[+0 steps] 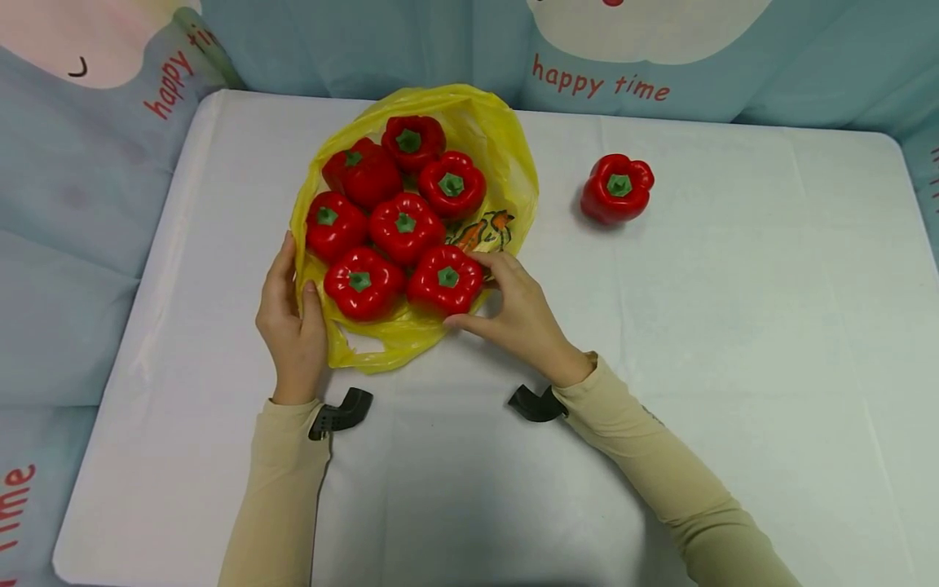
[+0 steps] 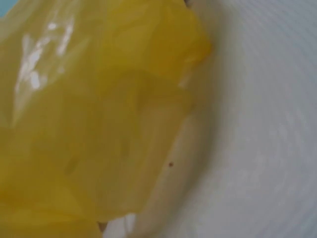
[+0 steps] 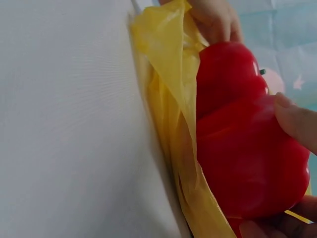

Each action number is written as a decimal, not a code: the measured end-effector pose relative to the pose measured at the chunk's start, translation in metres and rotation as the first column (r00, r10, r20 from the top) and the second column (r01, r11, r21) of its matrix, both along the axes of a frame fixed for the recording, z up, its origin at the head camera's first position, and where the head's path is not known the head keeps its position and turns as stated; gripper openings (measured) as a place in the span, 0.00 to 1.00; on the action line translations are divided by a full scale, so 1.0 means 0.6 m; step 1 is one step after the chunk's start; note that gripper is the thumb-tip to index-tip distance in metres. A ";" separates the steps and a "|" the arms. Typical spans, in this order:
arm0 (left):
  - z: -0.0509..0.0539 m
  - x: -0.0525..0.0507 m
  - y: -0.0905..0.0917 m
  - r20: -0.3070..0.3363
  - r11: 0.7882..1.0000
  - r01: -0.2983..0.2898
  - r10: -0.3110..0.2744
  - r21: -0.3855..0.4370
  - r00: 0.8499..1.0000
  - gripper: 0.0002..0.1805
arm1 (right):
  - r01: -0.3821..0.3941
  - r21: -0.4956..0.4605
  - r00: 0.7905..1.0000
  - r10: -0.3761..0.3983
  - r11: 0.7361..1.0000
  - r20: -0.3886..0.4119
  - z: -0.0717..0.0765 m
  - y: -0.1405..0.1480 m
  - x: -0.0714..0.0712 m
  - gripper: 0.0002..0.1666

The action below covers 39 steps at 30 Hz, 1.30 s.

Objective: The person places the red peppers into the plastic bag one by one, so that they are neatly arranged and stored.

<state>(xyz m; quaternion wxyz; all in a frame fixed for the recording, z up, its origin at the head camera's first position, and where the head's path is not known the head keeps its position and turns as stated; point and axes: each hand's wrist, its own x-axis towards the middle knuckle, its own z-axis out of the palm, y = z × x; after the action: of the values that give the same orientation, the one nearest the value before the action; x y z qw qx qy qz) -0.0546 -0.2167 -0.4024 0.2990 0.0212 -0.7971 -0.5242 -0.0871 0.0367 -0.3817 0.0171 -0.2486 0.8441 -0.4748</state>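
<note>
A yellow plastic bag (image 1: 513, 163) lies spread open on the table with several red bell peppers in it. The left hand (image 1: 289, 330) holds the bag's left edge, thumb near its rim. In the left wrist view, the yellow plastic (image 2: 89, 124) hides most of that hand. At the bag's lower right, the right hand (image 1: 524, 314) grips a red bell pepper (image 1: 445, 281) between thumb and fingers. The right wrist view shows this same pepper (image 3: 252, 158) close up, with a thumb (image 3: 297, 121) against its side and fingers below. Another pepper (image 3: 225, 74) sits just behind it.
One more red bell pepper (image 1: 618, 189) stands alone on the white table (image 1: 734, 326), right of the bag. A light blue printed curtain (image 1: 455, 49) hangs along the back and left. Black wrist mounts (image 1: 539, 403) stick out from both sleeves.
</note>
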 end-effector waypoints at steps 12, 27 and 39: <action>-0.001 -0.004 0.004 0.002 1.000 0.005 -0.005 -0.001 1.000 0.25 | 0.002 0.030 1.000 -0.001 1.000 -0.031 -0.001 0.001 -0.001 0.50; 0.002 -0.009 0.007 0.024 1.000 -0.008 0.007 0.017 1.000 0.25 | 0.024 -0.012 0.999 -0.025 1.000 -0.029 -0.004 0.009 -0.010 0.52; 0.034 0.008 0.020 0.033 1.000 -0.004 0.003 0.025 0.999 0.24 | 0.072 -0.134 0.984 -0.092 0.988 -0.150 0.010 0.040 -0.030 0.46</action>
<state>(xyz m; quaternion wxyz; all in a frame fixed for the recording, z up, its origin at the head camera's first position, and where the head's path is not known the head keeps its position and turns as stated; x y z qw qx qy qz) -0.0498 -0.2044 -0.3821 0.2866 0.0352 -0.7952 -0.5333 -0.1049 0.0608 -0.3756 -0.0844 -0.2507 0.8201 -0.5075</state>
